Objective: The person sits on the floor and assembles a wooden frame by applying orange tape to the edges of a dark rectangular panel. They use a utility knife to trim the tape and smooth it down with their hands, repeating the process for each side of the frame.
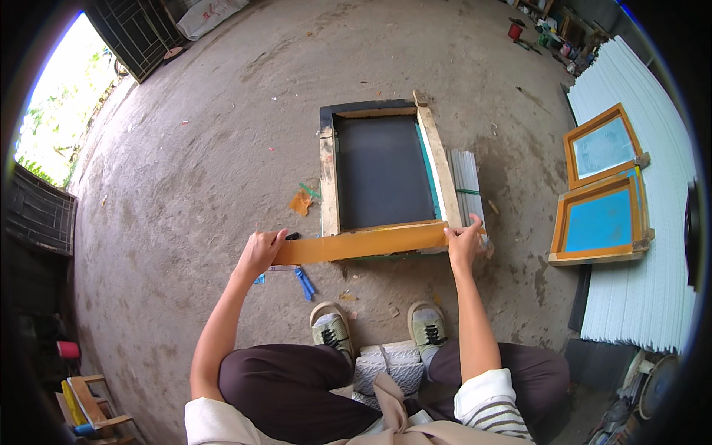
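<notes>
A strip of brown packing tape (356, 246) is stretched taut between my two hands. My left hand (259, 254) is closed on its left end; a roll there, if any, is hidden. At the right end, my right hand (463, 239) pinches the tape between thumb and fingers, with the index finger raised. The strip passes over the near side of a wooden screen frame (330, 182) lying on the floor. Inside the frame is a dark grey mesh panel (386, 170). Its far edge and far left corner are covered in black, and the other rails are bare wood.
Blue-handled pliers or snips (304, 284) lie near my left shoe (331, 326). A tape scrap (300, 202) sits left of the frame. White strips (466, 182) are stacked on its right. Two orange-edged screens (599, 222) rest against white corrugated sheets (630, 311) at right.
</notes>
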Available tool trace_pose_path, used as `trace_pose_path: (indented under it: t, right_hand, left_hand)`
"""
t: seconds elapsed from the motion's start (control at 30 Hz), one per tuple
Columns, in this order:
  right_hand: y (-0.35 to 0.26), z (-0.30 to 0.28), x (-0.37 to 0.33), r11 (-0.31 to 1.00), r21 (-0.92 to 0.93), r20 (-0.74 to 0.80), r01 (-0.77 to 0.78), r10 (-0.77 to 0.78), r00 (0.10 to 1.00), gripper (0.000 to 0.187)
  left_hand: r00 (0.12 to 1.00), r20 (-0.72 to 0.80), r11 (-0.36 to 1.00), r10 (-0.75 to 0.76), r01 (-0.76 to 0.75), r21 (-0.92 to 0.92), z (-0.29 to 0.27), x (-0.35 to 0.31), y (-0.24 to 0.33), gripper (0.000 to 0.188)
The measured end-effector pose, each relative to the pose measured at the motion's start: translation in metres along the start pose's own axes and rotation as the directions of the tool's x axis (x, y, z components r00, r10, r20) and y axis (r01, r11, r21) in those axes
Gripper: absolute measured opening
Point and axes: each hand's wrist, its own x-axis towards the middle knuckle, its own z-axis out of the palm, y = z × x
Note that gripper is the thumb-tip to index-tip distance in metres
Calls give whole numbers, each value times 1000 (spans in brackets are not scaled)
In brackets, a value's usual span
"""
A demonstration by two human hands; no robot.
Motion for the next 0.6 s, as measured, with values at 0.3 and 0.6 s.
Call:
trace_pose_path:
  t: [0.3, 0.6]
  right_hand:
    - [-12, -3, 9, 974, -196, 105, -117, 139, 985, 54]
    - [-16, 2, 18, 927, -364, 108, -85, 132, 985, 56]
  left_hand:
    - [1000, 7, 1000, 19, -19, -2, -3, 4, 11, 46]
    - [999, -8, 998, 51, -51, 29, 9, 8, -2, 41]
